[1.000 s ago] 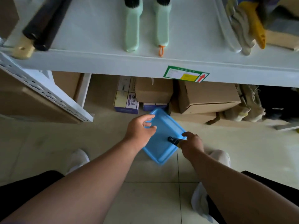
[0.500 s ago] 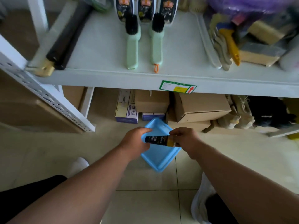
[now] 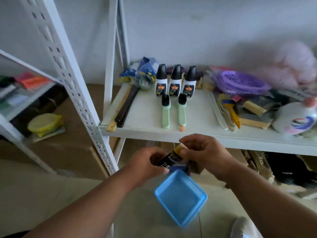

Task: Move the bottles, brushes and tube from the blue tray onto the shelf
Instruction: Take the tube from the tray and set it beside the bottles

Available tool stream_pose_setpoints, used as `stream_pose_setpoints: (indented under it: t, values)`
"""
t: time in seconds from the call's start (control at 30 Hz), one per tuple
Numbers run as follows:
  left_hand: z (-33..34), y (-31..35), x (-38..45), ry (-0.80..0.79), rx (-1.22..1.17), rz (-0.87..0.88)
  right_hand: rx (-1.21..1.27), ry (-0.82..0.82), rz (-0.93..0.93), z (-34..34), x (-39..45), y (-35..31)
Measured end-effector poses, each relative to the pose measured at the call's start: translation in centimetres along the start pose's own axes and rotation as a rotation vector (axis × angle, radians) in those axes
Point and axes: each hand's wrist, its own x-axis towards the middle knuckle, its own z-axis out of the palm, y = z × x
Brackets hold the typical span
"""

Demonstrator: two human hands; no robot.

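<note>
A white metal shelf [image 3: 197,133] fills the upper half of the view, its board at about the level of the raised hands. To the left a second rack [image 3: 72,79] stands with slotted white posts, and cardboard boxes [image 3: 75,152] sit on the floor under it. On the floor below the hands lies the blue tray [image 3: 180,198], turned corner-on to the viewer, with nothing in it.

On the right of the shelf board there is a blurred heap: a purple basket [image 3: 243,81], a white detergent bottle [image 3: 295,119] lying on its side, and wooden-backed brushes with a yellow-handled brush [image 3: 232,112] among them. On the left side a long dark-handled tool [image 3: 127,105] lies beside a pale wooden stick.

In the middle of the board three white bottles [image 3: 175,83] with black caps stand upright in a row, touching or almost so. Just in front of them two green brushes [image 3: 173,114] lie side by side, black bristles toward the bottles, handles toward the shelf edge.

Both hands meet in front of the shelf edge, above the tray. The left hand [image 3: 147,162] grips the lower, dark end of the tube [image 3: 171,156]; the right hand [image 3: 204,152] pinches its upper yellow end with fingertips. The tube is tilted, yellow end up toward the shelf, clear of both tray and board.
</note>
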Motion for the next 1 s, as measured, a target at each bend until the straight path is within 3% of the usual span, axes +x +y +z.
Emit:
stream_pose_setpoints:
  t: [0.1,0.23,0.47,0.57,0.73,0.87,1.0]
  values:
    - [-2.2,2.4,0.4,0.136,-0.090,0.033,-0.126,0.083,-0.111,0.7,0.9,-3.9]
    - [-3.8,5.0,1.8,0.169,-0.119,0.116,-0.184,0.222,-0.192,0.5,3.1,-7.2]
    - [-4.5,7.7,8.2,0.285,-0.181,0.145,-0.241,0.501,-0.205,-5.2,7.7,-10.0]
    - [-5.2,7.7,10.5,0.302,-0.054,0.188,-0.242,0.599,-0.192,-7.1,10.0,-10.1]
    - [-6.0,6.3,12.9,0.276,0.391,0.297,-0.348,0.709,-0.131,-10.1,13.6,-7.4]
    - [-5.4,5.7,13.7,0.242,0.388,0.346,-0.399,0.761,-0.149,-11.5,15.1,-6.7]
    - [-5.6,5.5,14.1,0.247,0.411,0.304,-0.490,0.668,-0.153,-12.3,16.0,-7.2]
